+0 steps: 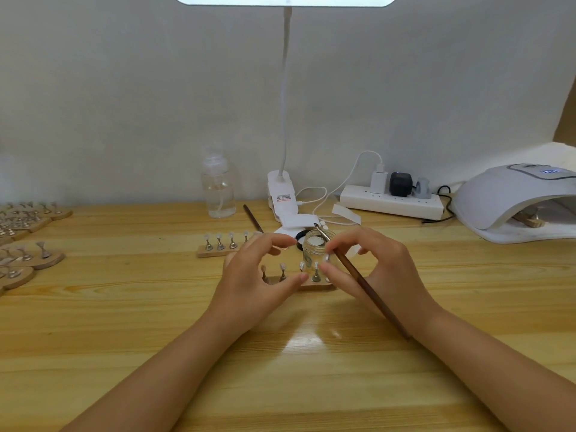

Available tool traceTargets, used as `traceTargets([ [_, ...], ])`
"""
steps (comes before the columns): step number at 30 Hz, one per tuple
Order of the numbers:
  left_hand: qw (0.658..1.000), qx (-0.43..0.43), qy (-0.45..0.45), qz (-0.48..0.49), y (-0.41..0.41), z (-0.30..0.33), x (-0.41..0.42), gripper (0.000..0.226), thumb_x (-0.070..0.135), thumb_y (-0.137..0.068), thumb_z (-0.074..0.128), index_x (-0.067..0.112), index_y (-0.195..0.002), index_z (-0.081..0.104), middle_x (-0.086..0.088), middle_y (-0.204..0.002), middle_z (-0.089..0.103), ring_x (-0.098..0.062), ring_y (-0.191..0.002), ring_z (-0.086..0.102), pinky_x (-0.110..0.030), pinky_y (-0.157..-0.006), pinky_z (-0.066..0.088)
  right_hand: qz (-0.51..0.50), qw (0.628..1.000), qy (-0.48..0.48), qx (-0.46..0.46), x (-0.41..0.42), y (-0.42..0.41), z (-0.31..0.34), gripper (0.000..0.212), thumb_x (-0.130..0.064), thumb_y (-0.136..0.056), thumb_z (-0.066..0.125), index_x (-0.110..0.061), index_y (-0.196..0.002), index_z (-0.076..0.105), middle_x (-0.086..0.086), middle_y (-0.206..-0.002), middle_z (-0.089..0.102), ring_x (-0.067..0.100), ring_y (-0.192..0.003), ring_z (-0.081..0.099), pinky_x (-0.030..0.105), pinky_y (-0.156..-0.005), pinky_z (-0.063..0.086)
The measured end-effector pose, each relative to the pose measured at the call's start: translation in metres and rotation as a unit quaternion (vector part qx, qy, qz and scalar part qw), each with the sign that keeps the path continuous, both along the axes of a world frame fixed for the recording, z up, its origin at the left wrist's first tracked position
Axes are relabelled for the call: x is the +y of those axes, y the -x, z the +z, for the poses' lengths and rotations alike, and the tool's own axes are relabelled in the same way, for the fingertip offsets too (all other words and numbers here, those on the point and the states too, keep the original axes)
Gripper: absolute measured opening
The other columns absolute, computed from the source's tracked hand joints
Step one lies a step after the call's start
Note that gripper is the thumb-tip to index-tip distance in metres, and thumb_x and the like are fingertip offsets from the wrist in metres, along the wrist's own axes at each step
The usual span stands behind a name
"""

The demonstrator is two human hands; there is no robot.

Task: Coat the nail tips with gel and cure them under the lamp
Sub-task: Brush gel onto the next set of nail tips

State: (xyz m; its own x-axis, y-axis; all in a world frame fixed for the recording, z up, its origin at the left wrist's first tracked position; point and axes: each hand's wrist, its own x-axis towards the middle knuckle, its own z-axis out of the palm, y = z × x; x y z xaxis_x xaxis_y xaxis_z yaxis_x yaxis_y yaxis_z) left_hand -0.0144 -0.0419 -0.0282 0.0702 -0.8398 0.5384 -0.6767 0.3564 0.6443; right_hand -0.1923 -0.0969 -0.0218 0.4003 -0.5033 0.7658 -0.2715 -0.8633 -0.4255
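A small clear glass jar (pixel 315 251) stands mid-table behind a wooden strip (pixel 314 287) of nail tips on metal stands. My right hand (pixel 380 269) holds a brown-handled brush (pixel 367 289). The brush's metal end pokes up over the jar's mouth, and my index finger and thumb lie against the jar's right side. My left hand (pixel 258 275) hovers to the left of the jar with its fingers curved and nothing in them, its thumb tip near the strip. A second strip of nail tips (pixel 215 252) lies farther back. The white curing lamp (pixel 511 201) sits at the far right.
Another wooden strip (pixel 530 220) lies inside the curing lamp. A desk lamp's clip base (pixel 280 194), a clear bottle (pixel 218 188), a power strip (pixel 389 204), a spare brush (pixel 253 218) and a black lid (pixel 300 236) stand behind. Several wooden nail stands (pixel 25 255) crowd the left edge.
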Motion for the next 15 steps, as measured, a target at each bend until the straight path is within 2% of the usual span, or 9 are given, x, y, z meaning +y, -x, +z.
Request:
traceTargets([
  [3, 0.998, -0.025, 0.054, -0.031, 0.003, 0.001, 0.002, 0.026, 0.044, -0.069, 0.070, 0.047, -0.092, 0.057, 0.022, -0.092, 0.062, 0.003, -0.093, 0.055, -0.045, -0.093, 0.036, 0.014, 1.000, 0.001, -0.019, 0.006, -0.008, 0.000, 0.024, -0.033, -0.073, 0.067, -0.018, -0.091, 0.064, -0.013, -0.086, 0.063, 0.001, -0.082, 0.058, 0.006, -0.074, 0.040],
  [6, 0.995, -0.022, 0.083, -0.054, 0.004, -0.001, 0.001, 0.015, 0.035, -0.071, 0.066, 0.042, -0.085, 0.065, 0.022, -0.085, 0.066, 0.002, -0.089, 0.058, -0.046, -0.087, 0.038, 0.021, 0.999, 0.024, -0.001, 0.010, -0.013, -0.002, 0.023, -0.028, -0.074, 0.068, -0.015, -0.092, 0.065, -0.013, -0.088, 0.062, 0.001, -0.082, 0.056, 0.004, -0.075, 0.039],
  [7, 0.994, -0.017, 0.087, -0.058, 0.003, -0.001, 0.001, 0.015, 0.032, -0.072, 0.066, 0.041, -0.084, 0.067, 0.022, -0.083, 0.067, 0.003, -0.088, 0.058, -0.047, -0.085, 0.039, 0.020, 0.999, 0.024, 0.003, 0.010, -0.014, -0.003, 0.023, -0.028, -0.074, 0.068, -0.015, -0.092, 0.065, -0.013, -0.087, 0.061, 0.001, -0.082, 0.056, 0.004, -0.076, 0.038],
  [10, 0.994, -0.006, 0.093, -0.061, 0.002, -0.002, -0.001, 0.028, 0.029, -0.073, 0.066, 0.037, -0.098, 0.061, 0.024, -0.092, 0.065, 0.004, -0.085, 0.058, -0.047, -0.082, 0.041, 0.020, 1.000, 0.022, 0.003, 0.011, -0.015, -0.003, 0.025, -0.032, -0.074, 0.067, -0.015, -0.092, 0.066, -0.013, -0.087, 0.061, 0.002, -0.082, 0.055, 0.005, -0.075, 0.039],
  [12, 0.993, 0.003, 0.096, -0.068, 0.001, -0.003, -0.001, 0.023, 0.029, -0.075, 0.068, 0.035, -0.096, 0.063, 0.019, -0.083, 0.068, 0.002, -0.083, 0.060, -0.048, -0.080, 0.043, 0.012, 1.000, 0.004, -0.012, 0.012, -0.014, -0.001, 0.028, -0.037, -0.075, 0.064, -0.015, -0.092, 0.066, -0.011, -0.087, 0.064, 0.003, -0.081, 0.057, 0.006, -0.073, 0.039],
  [15, 0.993, 0.043, 0.090, -0.066, 0.002, -0.002, -0.002, 0.017, 0.031, -0.074, 0.065, 0.032, -0.091, 0.067, 0.013, -0.078, 0.069, -0.003, -0.077, 0.061, -0.041, -0.078, 0.043, 0.021, 0.995, -0.072, -0.071, 0.011, -0.012, 0.009, 0.023, -0.042, -0.084, 0.058, -0.020, -0.087, 0.066, -0.010, -0.080, 0.067, -0.001, -0.074, 0.060, 0.007, -0.066, 0.041],
])
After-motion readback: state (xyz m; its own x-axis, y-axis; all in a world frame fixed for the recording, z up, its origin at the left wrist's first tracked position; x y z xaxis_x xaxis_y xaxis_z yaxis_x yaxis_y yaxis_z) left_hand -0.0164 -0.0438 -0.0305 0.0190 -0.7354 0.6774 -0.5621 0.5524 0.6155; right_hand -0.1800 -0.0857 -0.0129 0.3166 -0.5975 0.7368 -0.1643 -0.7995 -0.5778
